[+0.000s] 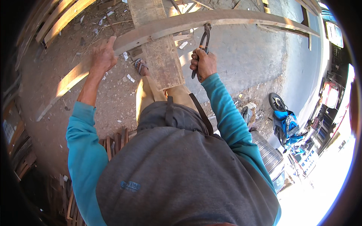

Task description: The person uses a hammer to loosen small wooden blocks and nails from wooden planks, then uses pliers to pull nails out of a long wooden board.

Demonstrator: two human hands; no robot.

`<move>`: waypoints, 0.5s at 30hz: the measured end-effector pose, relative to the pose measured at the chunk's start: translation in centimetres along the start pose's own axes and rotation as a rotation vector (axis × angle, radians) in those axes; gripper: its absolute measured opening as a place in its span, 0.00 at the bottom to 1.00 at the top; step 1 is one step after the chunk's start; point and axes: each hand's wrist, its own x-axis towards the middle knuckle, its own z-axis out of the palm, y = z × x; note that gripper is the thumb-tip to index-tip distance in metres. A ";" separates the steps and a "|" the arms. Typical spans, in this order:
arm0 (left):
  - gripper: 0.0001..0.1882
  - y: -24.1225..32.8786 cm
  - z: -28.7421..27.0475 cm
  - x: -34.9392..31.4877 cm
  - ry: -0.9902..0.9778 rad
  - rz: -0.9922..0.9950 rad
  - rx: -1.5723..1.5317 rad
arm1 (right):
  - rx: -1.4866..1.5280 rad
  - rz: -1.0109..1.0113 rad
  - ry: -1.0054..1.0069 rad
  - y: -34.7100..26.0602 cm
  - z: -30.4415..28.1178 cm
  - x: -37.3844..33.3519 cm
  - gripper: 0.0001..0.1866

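Observation:
A long wooden beam [226, 17] runs across in front of me, bent by the lens. My left hand [103, 55] is closed around its left part, thumb along the top. My right hand [205, 63] is wrapped around the handles of a pair of pincers [206, 37], dark metal with some orange on the grips. Their jaws are up against the beam's near edge; whether a nail sits between them is too small to tell. Beneath the beam, a wide worn plank [161, 60] stretches away from between my legs.
Stacked timber [62, 22] stands at the far left, with more wood pieces [117, 143] lower left. My sandalled foot [141, 67] is beside the plank, on dirt strewn with scraps. At right are a blue motorbike [284, 122] and a dark ribbed container [267, 152].

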 end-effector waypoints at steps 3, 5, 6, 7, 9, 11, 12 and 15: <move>0.36 0.8 -0.7 -0.1 -0.074 -0.090 0.066 | 0.019 -0.039 -0.013 0.3 0.0 -0.3 0.10; 0.36 0.1 -0.1 -0.1 -0.038 -0.060 0.053 | 0.019 -0.071 -0.025 0.0 0.1 -1.3 0.15; 0.36 -0.2 0.3 -0.5 -0.013 -0.044 0.035 | -0.007 -0.043 -0.038 -0.8 0.6 -3.0 0.20; 0.36 -0.2 0.2 -0.5 -0.015 -0.042 0.027 | -0.030 -0.015 -0.042 -1.5 0.7 -3.9 0.26; 0.37 0.0 -0.3 -0.3 -0.062 -0.039 0.013 | -0.165 0.005 -0.090 -3.3 -0.5 -3.9 0.29; 0.37 0.0 -0.6 0.1 -0.097 -0.043 -0.004 | -0.288 0.064 -0.142 -5.5 -0.9 -4.2 0.31; 0.37 0.0 -0.8 0.2 -0.132 -0.057 -0.013 | -0.291 0.061 -0.137 -6.1 -1.2 -4.1 0.31; 0.38 0.3 -1.1 0.2 -0.142 -0.057 -0.037 | -0.285 0.044 -0.140 -7.9 -2.3 -4.2 0.30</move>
